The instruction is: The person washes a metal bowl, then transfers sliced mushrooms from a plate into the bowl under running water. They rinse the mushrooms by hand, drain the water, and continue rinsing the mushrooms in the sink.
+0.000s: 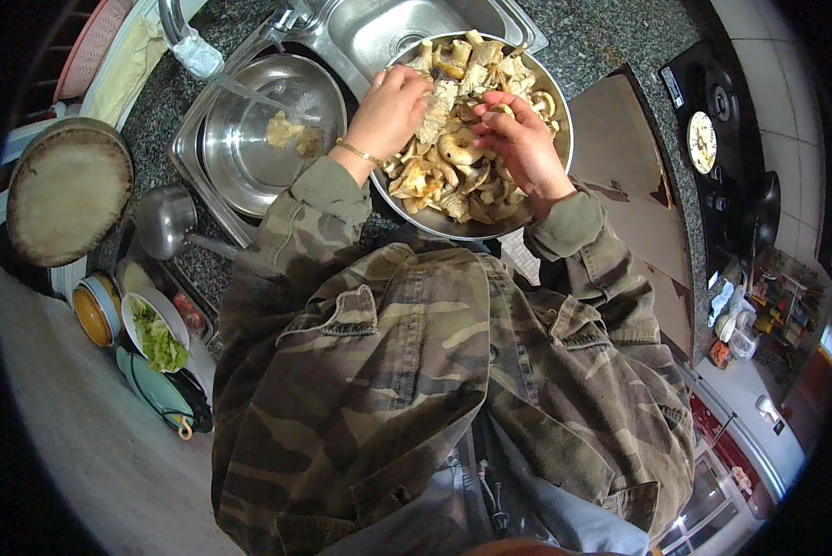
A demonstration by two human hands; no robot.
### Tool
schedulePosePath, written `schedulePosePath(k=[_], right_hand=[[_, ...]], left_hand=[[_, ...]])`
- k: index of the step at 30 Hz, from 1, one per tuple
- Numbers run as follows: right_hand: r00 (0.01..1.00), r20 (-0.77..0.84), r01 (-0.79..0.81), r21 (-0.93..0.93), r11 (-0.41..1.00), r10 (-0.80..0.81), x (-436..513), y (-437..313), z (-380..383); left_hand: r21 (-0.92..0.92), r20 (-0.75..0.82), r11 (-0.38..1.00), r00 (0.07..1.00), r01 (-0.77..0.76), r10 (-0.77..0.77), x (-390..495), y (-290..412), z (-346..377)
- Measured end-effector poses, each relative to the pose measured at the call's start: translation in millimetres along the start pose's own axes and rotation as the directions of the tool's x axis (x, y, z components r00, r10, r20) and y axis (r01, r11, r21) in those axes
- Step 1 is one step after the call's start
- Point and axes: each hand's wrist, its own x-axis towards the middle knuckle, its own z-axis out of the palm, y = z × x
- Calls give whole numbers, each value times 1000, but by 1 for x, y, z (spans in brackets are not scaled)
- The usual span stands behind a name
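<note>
A wide steel basin (562, 132) full of pale brown mushrooms (461, 146) is in front of me, overlapping the edge of the sink. My left hand (393, 104), with a bracelet at the wrist, reaches over the basin's left side. Its curled fingertips touch a pale, frilly mushroom (438, 111); whether they grip it is hidden. Above the right part of the pile, my right hand (520, 139) pinches a small mushroom piece (502, 109) between thumb and fingers. To the left, a steel pot (238, 132) in the other sink bowl holds some mushroom pieces (287, 132) in water.
Water runs from a cloth-wrapped faucet (204, 59) into the pot. A steel ladle (169, 219), a round wooden board (71, 191) and a bowl of lettuce (155, 333) are at left. Cardboard (617, 146) covers the counter at right, beside a black gas stove (725, 146).
</note>
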Motion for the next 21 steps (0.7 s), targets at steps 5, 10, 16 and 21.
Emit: schedulePosePath(k=[5, 10, 16, 21], right_hand=[[1000, -23, -15, 3, 1000, 15, 0, -6, 11], [958, 282, 125, -248, 961, -52, 10, -18, 66], [878, 458, 405, -556, 726, -139, 25, -29, 92], [881, 330, 414, -885, 211, -340, 62, -18, 55]], left_hand=[[73, 20, 997, 999, -41, 39, -25, 8, 2], [67, -36, 997, 999, 27, -25, -31, 18, 15], [132, -28, 976, 985, 173, -171, -29, 29, 27], [-140, -139, 964, 960, 225, -244, -45, 29, 8]])
